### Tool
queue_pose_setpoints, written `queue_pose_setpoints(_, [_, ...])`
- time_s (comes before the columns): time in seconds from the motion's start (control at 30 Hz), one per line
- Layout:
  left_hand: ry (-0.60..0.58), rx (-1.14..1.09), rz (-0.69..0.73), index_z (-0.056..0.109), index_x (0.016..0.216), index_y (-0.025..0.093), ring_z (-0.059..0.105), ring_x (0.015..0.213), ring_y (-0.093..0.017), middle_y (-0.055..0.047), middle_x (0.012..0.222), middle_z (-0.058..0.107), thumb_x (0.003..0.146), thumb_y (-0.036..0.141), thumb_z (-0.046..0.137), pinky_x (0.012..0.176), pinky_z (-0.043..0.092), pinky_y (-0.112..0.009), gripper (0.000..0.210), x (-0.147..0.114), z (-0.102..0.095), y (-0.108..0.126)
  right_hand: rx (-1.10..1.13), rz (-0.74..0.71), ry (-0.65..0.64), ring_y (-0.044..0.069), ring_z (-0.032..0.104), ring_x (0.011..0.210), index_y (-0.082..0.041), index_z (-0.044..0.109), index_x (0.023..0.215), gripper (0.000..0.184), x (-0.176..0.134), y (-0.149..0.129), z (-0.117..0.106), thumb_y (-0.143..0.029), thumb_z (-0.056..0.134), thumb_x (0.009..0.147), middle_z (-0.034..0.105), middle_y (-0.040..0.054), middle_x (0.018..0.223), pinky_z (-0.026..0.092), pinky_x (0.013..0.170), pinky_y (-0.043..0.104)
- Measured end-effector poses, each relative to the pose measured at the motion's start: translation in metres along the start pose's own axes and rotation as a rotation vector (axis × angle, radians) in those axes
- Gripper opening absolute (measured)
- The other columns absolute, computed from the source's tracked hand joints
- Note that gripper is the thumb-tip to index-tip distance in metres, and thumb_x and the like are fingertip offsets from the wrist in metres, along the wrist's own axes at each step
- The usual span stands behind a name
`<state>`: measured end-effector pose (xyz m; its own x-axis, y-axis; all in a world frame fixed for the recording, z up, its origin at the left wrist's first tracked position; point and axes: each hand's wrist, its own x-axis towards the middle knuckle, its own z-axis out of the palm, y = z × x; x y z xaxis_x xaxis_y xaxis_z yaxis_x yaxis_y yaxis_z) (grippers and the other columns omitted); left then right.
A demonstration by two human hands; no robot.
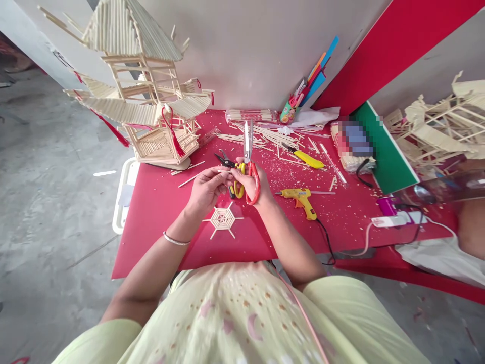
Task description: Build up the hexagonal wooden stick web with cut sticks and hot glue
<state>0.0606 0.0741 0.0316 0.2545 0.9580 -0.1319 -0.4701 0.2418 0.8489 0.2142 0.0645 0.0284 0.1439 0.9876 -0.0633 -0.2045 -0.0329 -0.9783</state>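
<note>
My right hand (254, 184) has its fingers closed around red-handled scissors (248, 144), whose blades point away from me. My left hand (209, 188) pinches a short wooden stick (224, 171), and my right fingertips meet it at the stick's other end. Just beyond and partly behind my hands lie pliers (225, 161) with black jaws; my fingers hide some of them. Below my hands, flat on the red table (159, 232), is a hexagonal web of wooden sticks (222, 219) with spokes sticking out past its edge.
A stick pagoda model (151, 114) with red tassels stands at the left. Loose wooden sticks (265, 136) and scraps litter the back. A yellow utility knife (308, 158), a corded glue gun (301, 197), a pen cup (288, 112) and a power strip (397, 219) are to the right.
</note>
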Motion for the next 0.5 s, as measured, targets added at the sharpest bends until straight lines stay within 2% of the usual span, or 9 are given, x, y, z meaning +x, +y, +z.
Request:
queue_pose_setpoints(0.13, [-0.013,0.072,-0.142,0.077,0.087,0.012,0.071,0.064,-0.014,-0.011,0.082,0.078,0.076,0.048,0.086,0.048,0.048,-0.019,0.039,0.004,-0.006,0.006,-0.127,-0.061,-0.022,0.016,0.068,0.076,-0.025,0.063,0.118,0.059,0.002,-0.011,-0.009,-0.051,0.087,0.070,0.069,-0.0026,0.086,0.058,0.071,0.031])
queue_pose_setpoints(0.3, [-0.107,0.193,-0.230,0.077,0.080,0.012,0.067,0.055,-0.011,-0.008,0.074,0.075,0.066,0.041,0.095,0.046,0.047,-0.018,0.037,0.007,-0.014,0.015,-0.323,-0.122,-0.132,0.017,0.067,0.077,-0.024,0.065,0.121,0.053,0.003,-0.022,-0.013,-0.051,0.080,0.078,0.072,-0.0008,0.086,0.058,0.075,0.034])
queue_pose_setpoints(0.4, [-0.164,0.208,-0.304,0.078,0.082,0.012,0.068,0.058,-0.012,-0.009,0.076,0.075,0.065,0.043,0.096,0.048,0.050,-0.020,0.040,0.006,-0.015,0.018,-0.379,-0.130,-0.172,0.017,0.067,0.076,-0.024,0.066,0.123,0.053,0.001,-0.025,-0.011,-0.053,0.078,0.080,0.073,0.0004,0.088,0.057,0.073,0.033])
queue_pose_setpoints(0.5, [-0.111,0.164,-0.293,0.078,0.082,0.013,0.065,0.059,-0.011,-0.005,0.073,0.071,0.060,0.040,0.098,0.047,0.048,-0.018,0.040,0.005,-0.015,0.017,-0.454,-0.150,-0.125,0.019,0.070,0.081,-0.025,0.064,0.128,0.052,-0.008,-0.027,-0.012,-0.056,0.072,0.087,0.074,0.0026,0.095,0.058,0.076,0.033])
